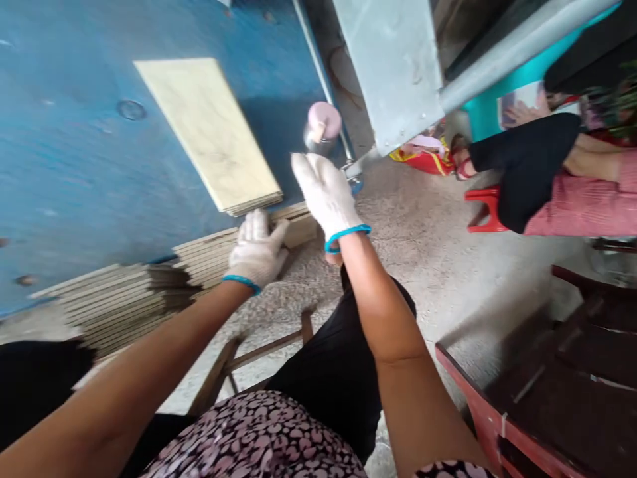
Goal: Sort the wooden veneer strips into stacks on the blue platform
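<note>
Both my hands wear white knit gloves with blue cuffs. My left hand [257,249] rests with fingers spread on the end of a long row of thin pale wooden sheets [149,295] stacked along the edge of a blue table [74,146]. My right hand [326,194] is raised, fingers straight and together, holding nothing, just below a steel cup with a pink lid [322,128] near the table's corner. A separate small stack of pale sheets [212,133] lies on the blue table, above and left of my left hand.
A grey metal post [395,66] stands right of the table. Another person sits at the right with legs on a red stool [485,209]. A dark red wooden bench [547,392] is at lower right. A wooden stool frame [239,362] stands between my knees on the concrete floor.
</note>
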Tool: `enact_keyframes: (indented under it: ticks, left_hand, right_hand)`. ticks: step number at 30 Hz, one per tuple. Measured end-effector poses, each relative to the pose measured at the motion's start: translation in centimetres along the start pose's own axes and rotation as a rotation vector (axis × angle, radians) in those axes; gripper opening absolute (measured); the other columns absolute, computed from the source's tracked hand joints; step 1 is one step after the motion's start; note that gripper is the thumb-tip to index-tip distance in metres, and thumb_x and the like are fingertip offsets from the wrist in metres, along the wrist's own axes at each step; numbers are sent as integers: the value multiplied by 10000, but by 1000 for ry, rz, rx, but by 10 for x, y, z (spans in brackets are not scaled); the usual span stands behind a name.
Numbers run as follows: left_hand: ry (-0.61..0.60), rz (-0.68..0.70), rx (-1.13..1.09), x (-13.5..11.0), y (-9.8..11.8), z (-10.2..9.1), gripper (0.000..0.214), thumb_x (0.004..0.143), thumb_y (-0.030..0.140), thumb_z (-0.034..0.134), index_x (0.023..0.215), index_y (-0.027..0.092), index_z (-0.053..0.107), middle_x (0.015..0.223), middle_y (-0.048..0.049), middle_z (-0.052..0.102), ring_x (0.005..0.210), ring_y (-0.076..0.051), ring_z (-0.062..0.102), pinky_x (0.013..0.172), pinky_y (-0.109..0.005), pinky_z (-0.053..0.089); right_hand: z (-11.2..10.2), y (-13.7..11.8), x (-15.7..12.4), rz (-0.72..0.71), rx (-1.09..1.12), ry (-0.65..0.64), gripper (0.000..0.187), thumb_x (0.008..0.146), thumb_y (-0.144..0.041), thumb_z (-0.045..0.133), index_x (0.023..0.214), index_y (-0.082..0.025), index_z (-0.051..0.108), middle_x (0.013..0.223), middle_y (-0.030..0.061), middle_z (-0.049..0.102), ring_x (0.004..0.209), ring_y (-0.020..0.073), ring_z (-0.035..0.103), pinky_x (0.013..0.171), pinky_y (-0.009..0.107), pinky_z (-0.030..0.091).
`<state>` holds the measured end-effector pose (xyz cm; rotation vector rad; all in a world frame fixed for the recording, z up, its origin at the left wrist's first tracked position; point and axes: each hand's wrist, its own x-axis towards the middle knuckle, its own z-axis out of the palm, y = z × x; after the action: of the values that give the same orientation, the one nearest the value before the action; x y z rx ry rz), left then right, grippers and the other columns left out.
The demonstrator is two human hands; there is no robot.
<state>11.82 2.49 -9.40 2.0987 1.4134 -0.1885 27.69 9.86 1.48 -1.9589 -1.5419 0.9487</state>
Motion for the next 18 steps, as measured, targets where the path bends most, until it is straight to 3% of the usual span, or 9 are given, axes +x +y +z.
enact_keyframes:
  ticks: [4,10,12,14,16,18]
  left_hand:
    - [53,95,33,-11,0,15,579,900,237,617,1463,162,505,1628,-243,148,1502,-442,113,1216,-559,176]
    - [139,233,126,-15,11,21,339,1002,187,423,1259,178,643,1542,-180,393,1462,-361,311,1191,-558,271]
    - [57,226,149,-7,16,15,318,1014,233,403,1195,165,656,1437,-175,505,1347,-359,472,1092,-521,417]
    - [-116,161,142,1,23,8,332,1019,322,400,1179,170,648,1276,-156,608,1132,-351,626,898,-480,541]
    - [-260,62,94,7,28,4,390,1007,428,416,1237,188,620,1178,-139,649,985,-342,677,783,-454,564]
    - [-316,1,8,9,33,5,473,989,482,440,1380,236,540,1237,-123,645,1025,-338,671,821,-444,553]
  right_hand:
    - [0,12,3,-33,104,10,389,1018,-474,383,1086,-189,638,1100,107,668,1157,265,582,1045,426,451]
    - [-4,23,2,-63,116,27,423,997,-507,387,1117,-174,619,1103,116,640,1218,306,541,1064,498,428]
    - [-6,22,1,-57,105,25,432,996,-511,380,1109,-169,618,1096,118,637,1202,306,549,1052,498,435]
    - [-9,20,0,-51,90,23,429,999,-503,371,1099,-166,616,1083,119,634,1192,304,553,1046,493,438]
    - [-11,18,-1,-48,81,24,417,1001,-492,368,1085,-164,613,1069,118,630,1191,301,551,1046,485,436]
    - [-12,18,-2,-61,88,17,409,1003,-485,362,1065,-164,608,1049,113,624,1186,294,551,1041,474,440]
